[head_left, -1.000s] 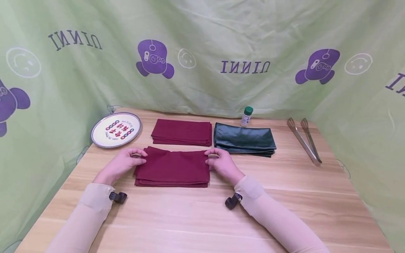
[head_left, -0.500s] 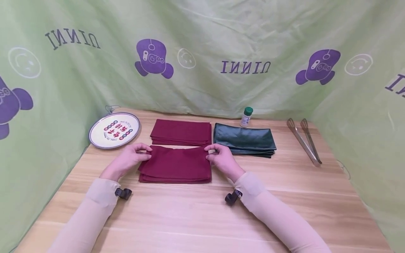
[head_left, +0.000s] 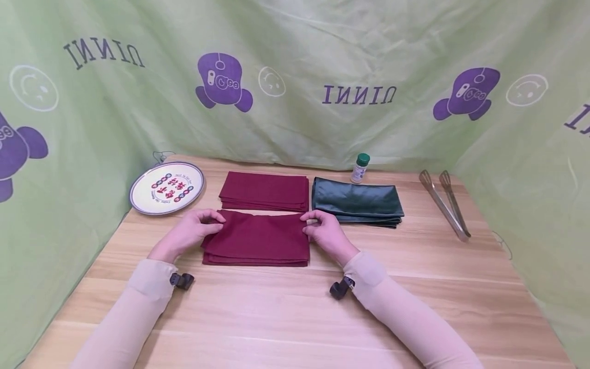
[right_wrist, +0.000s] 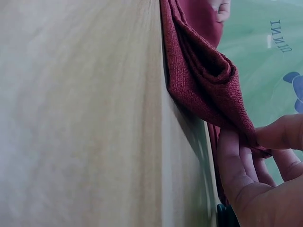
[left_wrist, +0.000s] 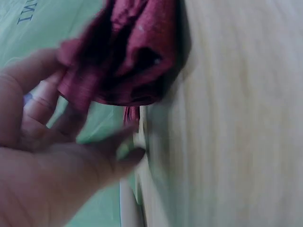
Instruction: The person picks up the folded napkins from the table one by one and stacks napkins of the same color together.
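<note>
A folded maroon cloth (head_left: 258,238) lies in layers at the middle of the table, between both hands. My left hand (head_left: 186,233) holds its far left corner; in the left wrist view the fingers (left_wrist: 42,104) are at the cloth's edge, the lower ones blurred. At the opposite corner, my right hand (head_left: 328,236) pinches the cloth between thumb and fingers, as the right wrist view shows. There the cloth's side (right_wrist: 203,71) reveals the stacked folds, and its corner is drawn out toward the fingertips.
Just behind lies a second folded maroon cloth (head_left: 265,189), beside a folded dark green cloth (head_left: 359,200). A green-capped shaker bottle (head_left: 360,169) stands behind the green one. An oval printed plate (head_left: 167,188) is at the back left, metal tongs (head_left: 446,205) at the right. Green curtains surround the table.
Over the last second the held cloth has shifted slightly right and away from me, and my left hand has moved right with it. In the last half second the hands have barely moved.
</note>
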`<state>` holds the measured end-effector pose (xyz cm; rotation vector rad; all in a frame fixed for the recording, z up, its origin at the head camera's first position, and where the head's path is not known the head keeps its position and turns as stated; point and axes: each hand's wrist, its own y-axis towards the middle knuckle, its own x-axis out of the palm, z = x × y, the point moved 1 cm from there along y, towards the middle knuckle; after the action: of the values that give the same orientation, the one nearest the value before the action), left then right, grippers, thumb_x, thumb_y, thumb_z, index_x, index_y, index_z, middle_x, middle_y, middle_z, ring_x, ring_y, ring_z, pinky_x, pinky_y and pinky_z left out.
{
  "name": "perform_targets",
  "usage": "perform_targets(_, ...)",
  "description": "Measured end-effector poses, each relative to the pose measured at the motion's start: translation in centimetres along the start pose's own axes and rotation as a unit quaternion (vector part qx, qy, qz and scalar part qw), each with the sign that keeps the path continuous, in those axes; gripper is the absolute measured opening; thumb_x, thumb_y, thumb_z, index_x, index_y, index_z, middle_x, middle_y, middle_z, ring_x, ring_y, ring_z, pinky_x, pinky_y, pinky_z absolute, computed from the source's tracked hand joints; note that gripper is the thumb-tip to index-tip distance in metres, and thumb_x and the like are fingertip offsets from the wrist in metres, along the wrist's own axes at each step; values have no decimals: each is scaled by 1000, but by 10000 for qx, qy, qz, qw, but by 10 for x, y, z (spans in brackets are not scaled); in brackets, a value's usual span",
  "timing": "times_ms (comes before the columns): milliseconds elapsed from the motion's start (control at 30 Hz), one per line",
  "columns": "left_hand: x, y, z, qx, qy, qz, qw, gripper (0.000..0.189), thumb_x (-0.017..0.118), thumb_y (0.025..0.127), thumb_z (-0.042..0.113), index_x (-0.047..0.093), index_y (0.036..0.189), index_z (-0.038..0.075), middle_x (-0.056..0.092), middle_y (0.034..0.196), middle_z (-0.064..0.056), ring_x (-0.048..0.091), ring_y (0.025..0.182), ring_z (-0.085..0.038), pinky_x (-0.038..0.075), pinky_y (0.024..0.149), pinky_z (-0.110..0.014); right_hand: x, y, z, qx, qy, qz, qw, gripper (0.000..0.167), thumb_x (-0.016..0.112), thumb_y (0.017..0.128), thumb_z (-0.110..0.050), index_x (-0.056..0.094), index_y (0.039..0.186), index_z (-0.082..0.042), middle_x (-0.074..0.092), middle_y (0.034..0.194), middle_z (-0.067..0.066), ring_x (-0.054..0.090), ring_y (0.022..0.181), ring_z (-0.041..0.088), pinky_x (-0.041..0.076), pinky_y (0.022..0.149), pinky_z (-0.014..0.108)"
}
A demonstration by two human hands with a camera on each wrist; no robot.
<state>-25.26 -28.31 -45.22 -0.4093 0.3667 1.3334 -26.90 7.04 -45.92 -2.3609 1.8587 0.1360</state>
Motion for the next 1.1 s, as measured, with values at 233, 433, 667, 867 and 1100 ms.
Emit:
perform_targets(233, 0, 3, -3, 147, -586, -100, 9981, 30, 61, 98, 21, 61, 120, 1, 56, 123, -12, 52, 105, -17, 43, 86, -25, 1, 0, 3, 3, 44, 15, 10000, 27, 59, 82, 14, 63, 107, 8, 65, 99, 19, 55, 59, 14, 50, 59, 27)
perform_targets(433, 1, 2, 0, 171, -803, -433, 9957, 36, 68, 88, 3, 51, 120, -3, 50, 119, -21, 61, 85, -16, 52, 72, -26, 0, -2, -4, 69, 62, 15, 10000, 30, 60, 82, 14, 61, 112, 11, 64, 93, 23, 56, 59, 16, 50, 58, 28)
perform_targets(667, -8, 6, 12, 249, -960, -270, 9947, 35, 61, 86, -9, 48, 119, -6, 41, 134, -25, 62, 88, -15, 53, 72, -25, -3, 2, -24, 139, -32, 46, 9999, 32, 60, 84, 12, 61, 116, 8, 61, 81, 16, 55, 62, 16, 49, 59, 32)
perform_targets(867, -21, 23, 38, 388, -338, 198, 9985, 32, 64, 91, 0, 54, 122, -1, 45, 135, -17, 57, 93, -15, 49, 71, -23, -12, 24, -41, -118, -271, 244, 9993, 31, 62, 86, 7, 64, 117, 3, 60, 79, 12, 57, 67, 22, 50, 67, 41)
perform_targets(1100, -29, 52, 56, 394, -60, 834, 9957, 33, 60, 93, 1, 59, 126, 5, 53, 125, -15, 52, 93, -20, 45, 70, -23, -16, 63, -59, -65, -347, 572, 9977, 27, 62, 88, 4, 66, 113, -5, 58, 86, 13, 57, 73, 25, 50, 83, 54)
